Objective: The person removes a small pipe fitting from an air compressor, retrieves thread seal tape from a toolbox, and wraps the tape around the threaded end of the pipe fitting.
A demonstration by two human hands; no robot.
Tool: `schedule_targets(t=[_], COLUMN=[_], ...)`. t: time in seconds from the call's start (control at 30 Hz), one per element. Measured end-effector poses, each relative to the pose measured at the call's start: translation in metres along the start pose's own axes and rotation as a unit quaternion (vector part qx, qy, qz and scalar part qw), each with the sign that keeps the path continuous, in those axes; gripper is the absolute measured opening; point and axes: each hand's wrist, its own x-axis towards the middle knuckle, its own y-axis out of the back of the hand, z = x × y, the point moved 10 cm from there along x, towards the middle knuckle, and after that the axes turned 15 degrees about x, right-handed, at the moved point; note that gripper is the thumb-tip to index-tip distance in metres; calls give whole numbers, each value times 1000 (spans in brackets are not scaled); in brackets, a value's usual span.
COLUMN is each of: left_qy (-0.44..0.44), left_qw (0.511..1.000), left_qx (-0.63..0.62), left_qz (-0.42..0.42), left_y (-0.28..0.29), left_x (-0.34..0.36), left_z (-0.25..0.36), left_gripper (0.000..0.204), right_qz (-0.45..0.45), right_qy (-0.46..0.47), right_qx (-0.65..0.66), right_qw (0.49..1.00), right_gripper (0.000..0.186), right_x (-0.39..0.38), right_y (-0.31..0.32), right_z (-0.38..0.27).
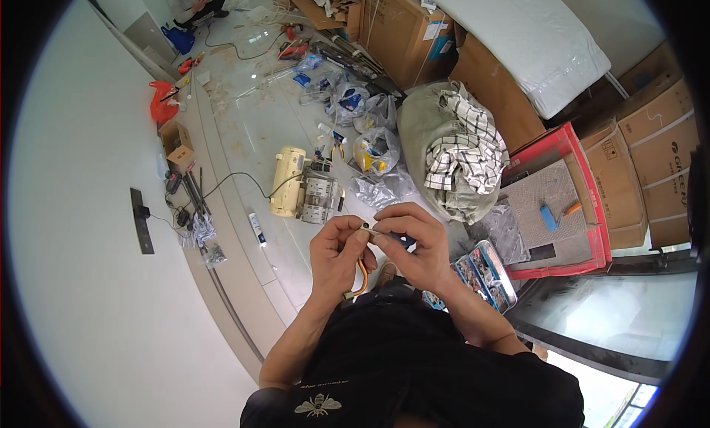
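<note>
In front of my body, my left hand and my right hand are close together, fingertips almost touching. Both thumbs and forefingers pinch a small pale piece with a dark end, too small to name. Below my left fingers hangs a curved orange tube or rod with a brass-coloured end. A dark blue object shows partly between the fingers of my right hand; the rest of it is hidden. Just beyond my hands stands a compressor with a cream tank and a grey motor housing.
An opened tool case lies to my right, near a red-edged carton. Further off are a bulky bag under a checked cloth, plastic bags and tall cartons. Another person sits at the far left.
</note>
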Motion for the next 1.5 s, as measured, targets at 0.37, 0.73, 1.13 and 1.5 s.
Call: schedule_targets(t=[0.37, 0.73, 1.13, 1.5], left_qy=[83, 168, 218, 244], left_qw=[985, 939, 866, 943], left_qx=[-131, -227, -303, -193], left_qz=[-81, -198, -333, -116], left_y=[-9, -22, -43, 10], left_x=[2, -7, -10, -8], left_z=[-10, -24, -35, -92], left_gripper=[21, 16, 44, 35], right_qz=[-56, -124, -179, -54], right_qy=[-64, -84, -82, -139], right_qx=[96, 124, 148, 179], right_qw=[992, 981, 969, 972], right_gripper=[10, 13, 18, 11], right_x=[10, 14, 11, 10], right_y=[2, -1, -11, 9], right_z=[14, 12, 15, 34])
